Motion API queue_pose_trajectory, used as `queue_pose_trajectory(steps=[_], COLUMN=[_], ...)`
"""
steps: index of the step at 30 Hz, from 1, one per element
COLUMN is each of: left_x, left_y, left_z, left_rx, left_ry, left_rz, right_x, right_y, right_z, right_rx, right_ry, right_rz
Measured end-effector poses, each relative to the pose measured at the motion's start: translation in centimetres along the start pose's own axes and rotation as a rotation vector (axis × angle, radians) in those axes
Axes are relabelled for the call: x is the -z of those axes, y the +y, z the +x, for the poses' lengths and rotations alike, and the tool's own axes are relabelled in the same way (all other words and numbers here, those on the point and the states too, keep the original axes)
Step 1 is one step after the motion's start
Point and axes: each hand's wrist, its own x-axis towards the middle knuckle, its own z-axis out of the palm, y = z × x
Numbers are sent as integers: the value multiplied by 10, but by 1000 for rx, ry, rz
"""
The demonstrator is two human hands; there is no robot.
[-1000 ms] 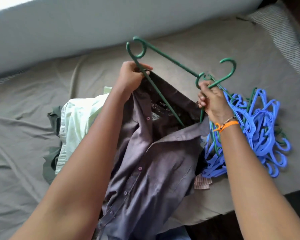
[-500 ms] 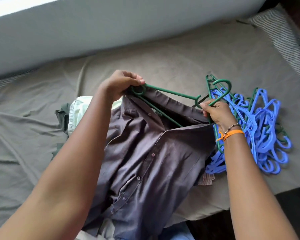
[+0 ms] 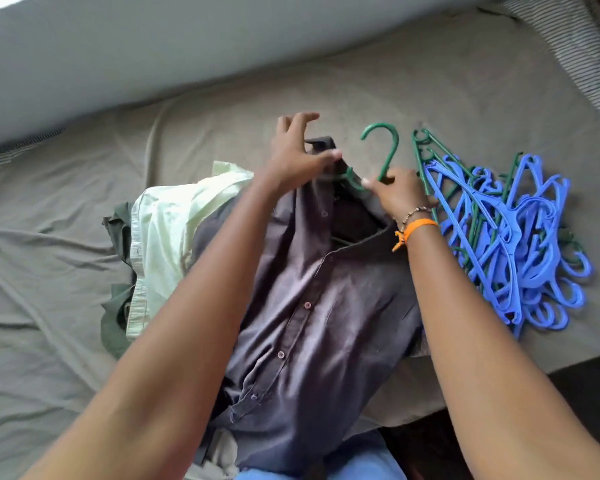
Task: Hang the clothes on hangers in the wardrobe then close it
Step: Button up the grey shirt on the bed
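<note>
Shirt (image 3: 312, 306), a dark grey one with buttons down the front, is lying on the bed (image 3: 430, 98) right in front of the person, with its collar pointing away and its bottom end hanging off the near edge. A green hanger (image 3: 383, 152) is sitting inside the neck of the shirt, and only its hook and a bit of its curved top are sticking out above the collar. The left hand (image 3: 297, 157) is resting on the collar at the left side of the neck, with its thumb pressing the cloth and its other fingers (image 3: 300, 119) spreading out wide and straight, holding nothing. The right hand (image 3: 397, 192) is sitting at the bottom of the hook, and its fingers are pinching the green hanger where the hook meets the top. An orange band (image 3: 414, 230) and a thin bead string are wrapping around the right wrist. A pale green shirt (image 3: 174, 230) is lying just beside the grey shirt on the left, partly under it, and a dark green piece of clothing (image 3: 115, 320) is peeking out from under that one. A pile of blue hangers (image 3: 520, 251) is lying on the bed to the right, close to the right wrist, with a few more green hangers mixed in. A striped pillow (image 3: 575, 53) is showing at the far right corner of the bed. A pale wall (image 3: 153, 46) is running along the far side of the bed.
</note>
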Motion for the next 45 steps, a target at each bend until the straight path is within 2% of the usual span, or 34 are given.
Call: queue_pose_trajectory(steps=[2,3,4,6,8,11,13,15,17,20,21,24,26,28,32,35,39,41,45], left_x=[-15,-25,-38,-64,-84,-91,-86,-81,-75,-78,-82,-99,-105,-109,-112,-113,-108,-105,-103], left_y=[-3,-5,-12,-29,-48,-64,-66,-67,-63,-55,-52,-50,-50,-51,-48,-50,-48,-44,-42], left_z=[-28,-49,-71,-117,-149,-158,-152,-142,-128,-102,-94,-77,-70,-65,-62,-60,-56,-58,-60], left_rx=[13,35,88,225,256,225,279,318,307,258,241,189,187,176,128,179,361,408,435], left_ry=[148,173,113,-126,-232,-271,-413,-526,-423,-83,-25,15,48,57,5,11,45,58,47], left_rz=[133,167,205,361,481,431,438,490,478,254,184,127,128,174,331,265,-198,-373,-511], right_x=[1,2,2,-6,-21,-46,-63,-70,-71,-66,-65,-67,-68,-68,-64,-64,-58,-53,-46], right_y=[-10,-9,-3,15,29,30,24,17,15,20,23,24,19,15,20,36,47,42,34], right_z=[2,2,0,-11,-31,-58,-66,-66,-64,-59,-59,-59,-57,-53,-51,-54,-60,-64,-70], right_rx=[-24,-29,-29,24,86,77,51,-52,-147,-234,-248,-253,-246,-260,-286,-313,-349,-355,-359], right_ry=[164,209,244,303,323,204,117,83,72,93,93,59,35,15,3,11,-3,-60,-86], right_rz=[-43,-49,-42,58,252,340,297,215,166,186,193,173,53,-6,37,225,762,948,1103])
